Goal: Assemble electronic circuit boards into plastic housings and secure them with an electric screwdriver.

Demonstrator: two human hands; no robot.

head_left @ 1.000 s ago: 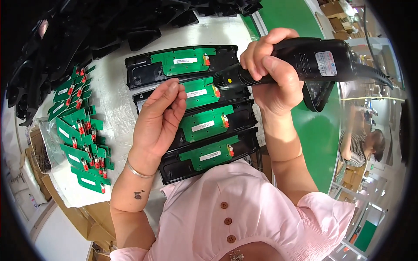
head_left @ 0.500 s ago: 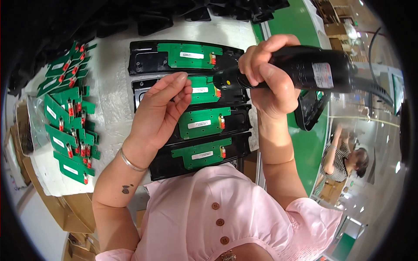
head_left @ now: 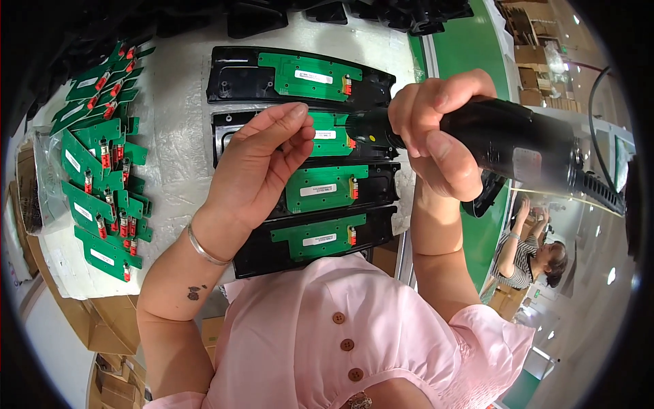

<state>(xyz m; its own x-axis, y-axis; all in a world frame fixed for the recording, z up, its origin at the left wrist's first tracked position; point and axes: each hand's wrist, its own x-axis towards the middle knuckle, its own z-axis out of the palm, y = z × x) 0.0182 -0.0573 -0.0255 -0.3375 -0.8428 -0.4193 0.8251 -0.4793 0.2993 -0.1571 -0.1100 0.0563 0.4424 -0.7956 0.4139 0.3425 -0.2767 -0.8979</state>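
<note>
My right hand (head_left: pixel 439 133) is wrapped round a black electric screwdriver (head_left: pixel 528 140), which lies almost level with its narrow tip toward the left. That tip reaches the green circuit board (head_left: pixel 325 147) in the second black plastic housing (head_left: pixel 223 124) from the far end. Beside the tip, my left hand (head_left: pixel 255 167) hovers over the same housing with thumb and fingertips pinched together. Whatever is in that pinch is too small or hidden to make out. Three more housings, the far one (head_left: pixel 238 87) among them, lie in the same column, each bearing a green board (head_left: pixel 320 189).
Loose green circuit boards (head_left: pixel 85 211) with red-and-white parts are heaped at the left, next to a clear plastic bag (head_left: pixel 51 184). Black plastic parts (head_left: pixel 255 20) line the far edge. Cardboard (head_left: pixel 109 320) stands below left. Another person (head_left: pixel 528 255) sits at the right.
The screwdriver's rear end has swung toward me, and my right hand has shifted slightly right and nearer. My left hand keeps its pinch. The whole view has shifted a little.
</note>
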